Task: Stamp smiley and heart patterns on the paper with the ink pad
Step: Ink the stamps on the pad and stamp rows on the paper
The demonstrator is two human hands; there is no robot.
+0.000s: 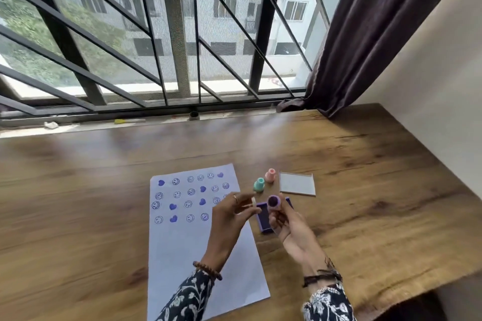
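We see the right hand (pixel 287 227) gripping a purple stamp (pixel 273 202), inked face up, above the ink pad (pixel 263 219); left hand (pixel 229 214) pinches perhaps its cap (pixel 253 201), over the paper (pixel 198 255).

A wooden table (pixel 104 203) runs under the window, its grain dark and knotty. On it lies a white paper (pixel 193 250) stamped with blue smileys and hearts across its far half. Just right of the paper stand a green stamp (pixel 259 185) and a pink stamp (pixel 270 175), with a clear lid (pixel 296 183) further right and a purple ink pad (pixel 264 217) nearer.
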